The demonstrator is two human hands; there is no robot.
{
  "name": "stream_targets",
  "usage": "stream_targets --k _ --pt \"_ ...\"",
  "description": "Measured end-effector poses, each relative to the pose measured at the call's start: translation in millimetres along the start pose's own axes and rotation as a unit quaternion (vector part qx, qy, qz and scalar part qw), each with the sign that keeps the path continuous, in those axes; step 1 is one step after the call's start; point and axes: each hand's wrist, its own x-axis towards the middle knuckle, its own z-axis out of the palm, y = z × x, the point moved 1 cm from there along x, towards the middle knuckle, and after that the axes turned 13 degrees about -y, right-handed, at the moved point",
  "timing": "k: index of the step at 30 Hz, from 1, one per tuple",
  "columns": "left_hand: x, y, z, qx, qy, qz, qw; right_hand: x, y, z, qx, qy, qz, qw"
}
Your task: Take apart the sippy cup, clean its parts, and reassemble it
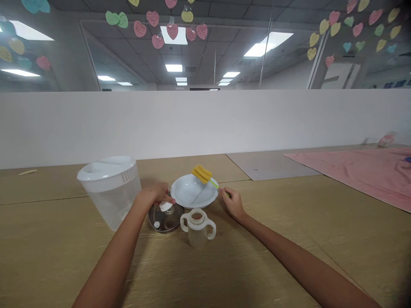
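My right hand [233, 203] is closed around the green handle of a bottle brush with a yellow sponge head [202, 174]. The sponge is over the far rim of a white bowl [183, 192]. My left hand [156, 194] reaches over a round metal tray [165, 229], its fingers closed on a white bottle cap [166, 206] with a clear part below it. A small white piece [156, 224] lies on the tray. In front of the bowl stands an uncapped baby bottle [198, 233] with two white handles, upright and touched by neither hand.
A tall translucent bucket with a white rim [111, 188] stands left of my left hand. A pink cloth [359, 171] covers the table's right side, with a grey sheet [269, 166] beside it. A white partition [205, 124] runs along the back.
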Motion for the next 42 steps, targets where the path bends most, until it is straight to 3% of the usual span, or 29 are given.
stream_targets --k 11,26,42 --pt "-3.3 5.5 -0.4 0.012 0.004 0.022 1.0 -0.3 -2.4 0.0 -0.014 -0.011 -0.002 1.0" --pt "16.5 3.9 12.1 -0.007 -0.011 0.02 1.0 0.4 -0.2 0.9 -0.024 -0.014 0.014 1.0" --pt "5.5 8.2 7.3 0.003 -0.036 -0.019 0.999 0.8 -0.4 0.8 -0.023 -0.017 0.01 1.0"
